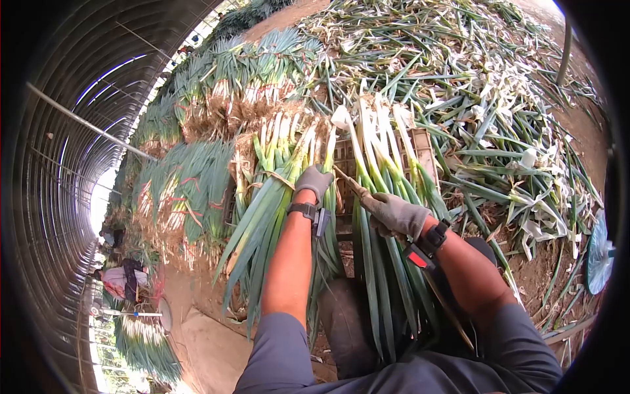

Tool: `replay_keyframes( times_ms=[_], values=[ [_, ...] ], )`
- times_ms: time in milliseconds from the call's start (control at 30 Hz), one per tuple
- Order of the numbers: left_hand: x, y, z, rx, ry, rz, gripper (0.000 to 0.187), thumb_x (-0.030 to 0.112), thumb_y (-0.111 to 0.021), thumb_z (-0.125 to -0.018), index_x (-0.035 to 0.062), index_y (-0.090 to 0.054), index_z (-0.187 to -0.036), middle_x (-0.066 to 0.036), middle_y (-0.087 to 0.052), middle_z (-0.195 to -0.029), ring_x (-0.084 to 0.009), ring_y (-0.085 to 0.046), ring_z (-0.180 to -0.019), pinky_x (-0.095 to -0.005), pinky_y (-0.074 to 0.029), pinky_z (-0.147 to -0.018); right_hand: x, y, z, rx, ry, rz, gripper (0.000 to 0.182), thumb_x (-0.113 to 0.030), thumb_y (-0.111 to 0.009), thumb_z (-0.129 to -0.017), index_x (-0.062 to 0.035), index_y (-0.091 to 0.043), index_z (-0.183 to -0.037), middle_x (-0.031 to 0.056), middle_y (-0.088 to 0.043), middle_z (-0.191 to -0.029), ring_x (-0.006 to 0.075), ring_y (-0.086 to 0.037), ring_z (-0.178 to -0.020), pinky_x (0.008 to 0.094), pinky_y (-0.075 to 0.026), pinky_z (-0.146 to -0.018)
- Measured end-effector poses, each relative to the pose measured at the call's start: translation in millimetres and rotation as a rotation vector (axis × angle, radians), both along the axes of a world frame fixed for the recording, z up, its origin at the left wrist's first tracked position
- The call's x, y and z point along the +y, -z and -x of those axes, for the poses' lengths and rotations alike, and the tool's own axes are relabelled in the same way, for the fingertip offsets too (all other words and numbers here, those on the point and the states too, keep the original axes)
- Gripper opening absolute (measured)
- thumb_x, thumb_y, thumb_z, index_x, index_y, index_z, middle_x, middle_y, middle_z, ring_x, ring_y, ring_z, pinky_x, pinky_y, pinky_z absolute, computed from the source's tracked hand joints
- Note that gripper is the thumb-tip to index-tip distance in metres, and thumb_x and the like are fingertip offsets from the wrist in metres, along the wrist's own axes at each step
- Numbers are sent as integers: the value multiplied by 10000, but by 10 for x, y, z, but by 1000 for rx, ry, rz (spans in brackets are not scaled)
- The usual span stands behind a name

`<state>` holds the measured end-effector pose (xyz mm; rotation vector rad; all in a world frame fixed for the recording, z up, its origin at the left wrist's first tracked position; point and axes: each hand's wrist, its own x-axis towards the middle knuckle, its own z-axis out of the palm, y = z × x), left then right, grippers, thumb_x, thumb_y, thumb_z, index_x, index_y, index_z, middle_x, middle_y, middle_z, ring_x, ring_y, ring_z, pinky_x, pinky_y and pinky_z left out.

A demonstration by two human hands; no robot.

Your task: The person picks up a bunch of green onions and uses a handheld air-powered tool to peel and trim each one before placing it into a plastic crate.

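Note:
In a grey glove, my left hand (pixel 314 182) is closed around a green onion stalk among the left group of green onions (pixel 262 197). My gloved right hand (pixel 396 213) grips a thin tool (pixel 351 182) whose tip points up and left toward my left hand. Peeled green onions (pixel 379 144) with white stems lie under and beyond my right hand, their leaves hanging toward my lap. Both groups rest on a plastic crate (pixel 423 152). The fingertips of my left hand are partly hidden.
Tied green onion bundles (pixel 197 177) stand in rows at the left. Loose leaves and peelings (pixel 485 131) are heaped at the right. A person (pixel 125 279) is at the lower left, near a round scale (pixel 164 315). A blue plastic object (pixel 598 253) lies far right.

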<state>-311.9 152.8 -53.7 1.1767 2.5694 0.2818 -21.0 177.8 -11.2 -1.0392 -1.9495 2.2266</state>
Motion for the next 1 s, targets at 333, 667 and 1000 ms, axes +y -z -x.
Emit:
replay_keyframes(
  times_ms=[333,667,1000],
  values=[
    [26,-446,-94,199,46,220,554,427,-689,-843,69,-663,-1266,-220,-702,-1244,-383,-677,-1141,-462,-524,-987,59,37,149,25,23,29,658,-669,-430,-1020,-35,-587,-937,43,-573,-667,124,-516,-432,294,-392,-342],
    [-435,-383,-507,88,250,220,787,390,-699,-854,84,-430,-1527,-273,-678,-1237,-435,-661,-1125,-485,-524,-986,133,198,263,58,68,-51,713,-693,-407,-1014,-44,-598,-787,72,-573,-571,171,-499,-369,328,-409,-346],
    [-1007,-224,-915,58,144,218,703,408,-672,-877,214,-439,-1511,-256,-714,-1112,-475,-678,-1041,-529,-536,-945,107,205,358,-93,-7,-174,718,-666,-370,-1029,-43,-594,-751,86,-587,-588,217,-551,-442,374,-453,-453]
  ],
)
